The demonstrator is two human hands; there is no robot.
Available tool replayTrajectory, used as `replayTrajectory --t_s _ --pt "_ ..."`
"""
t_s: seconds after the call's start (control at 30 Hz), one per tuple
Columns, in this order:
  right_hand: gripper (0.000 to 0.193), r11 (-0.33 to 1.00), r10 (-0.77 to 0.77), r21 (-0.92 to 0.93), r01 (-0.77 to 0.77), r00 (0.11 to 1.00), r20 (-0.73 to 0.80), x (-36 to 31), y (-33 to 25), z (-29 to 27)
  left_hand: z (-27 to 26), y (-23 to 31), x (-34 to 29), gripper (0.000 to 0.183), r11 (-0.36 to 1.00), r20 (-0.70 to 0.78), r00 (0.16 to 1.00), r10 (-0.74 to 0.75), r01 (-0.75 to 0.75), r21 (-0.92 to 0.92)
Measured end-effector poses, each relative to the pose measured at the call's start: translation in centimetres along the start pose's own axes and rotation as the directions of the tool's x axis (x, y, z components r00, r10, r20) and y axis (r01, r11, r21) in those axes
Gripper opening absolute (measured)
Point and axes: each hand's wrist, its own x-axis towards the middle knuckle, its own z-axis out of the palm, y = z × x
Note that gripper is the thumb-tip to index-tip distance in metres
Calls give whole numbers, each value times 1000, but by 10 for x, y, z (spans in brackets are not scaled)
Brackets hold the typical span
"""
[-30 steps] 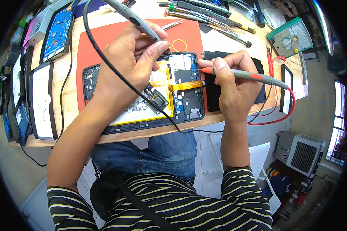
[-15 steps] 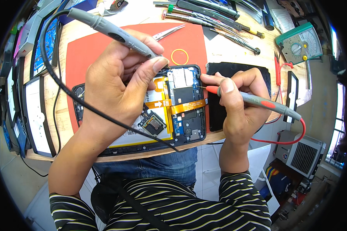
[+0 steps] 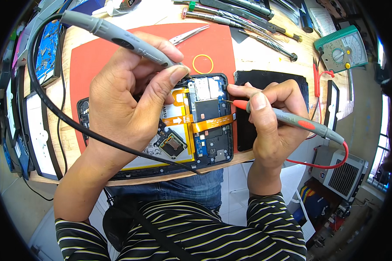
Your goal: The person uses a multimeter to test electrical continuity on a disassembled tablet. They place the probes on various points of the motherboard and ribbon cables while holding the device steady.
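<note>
Opened phone (image 3: 207,109) innards lie bare just below the centre of the frame, the frame of the handset set partly on an orange-red mat (image 3: 91,56) and reaching the near edge of the wooden table (image 3: 252,63). I see the left hand (image 3: 122,87), left of centre, closed in a pencil grip around a grey black-cabled probe (image 3: 117,40), which slants down toward the phone's upper edge; fingers hide most of its tip, so I can't tell whether it makes contact. Over at right of centre, the right hand (image 3: 274,117) pinches a red-tipped probe (image 3: 311,126) between thumb and fingers, its fine needle at the blue board along the phone's right side, too small to judge as touching. An orange ribbon cable (image 3: 213,124) crosses the board beneath. Just above the phone sit a yellow rubber band (image 3: 203,55) and metal tweezers (image 3: 189,35); a black panel (image 3: 272,76) lies beside it, partly under the right hand. A green-cased meter (image 3: 342,48) stands toward the upper right.
</note>
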Motion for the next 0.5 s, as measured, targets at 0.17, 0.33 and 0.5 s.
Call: replayTrajectory --t_s 0.17,0.33,0.5 --pt "17 1000 -24 14 24 1000 10 0 1 0 -1 0 0 19 1000 6 1000 3 -3 12" --pt "17 1000 -16 23 16 1000 8 0 1 0 0 1 0 20 1000 11 1000 6 -6 18" --pt "17 999 -21 33 21 1000 14 0 2 1 0 2 1 18 1000 13 1000 -1 1 28"
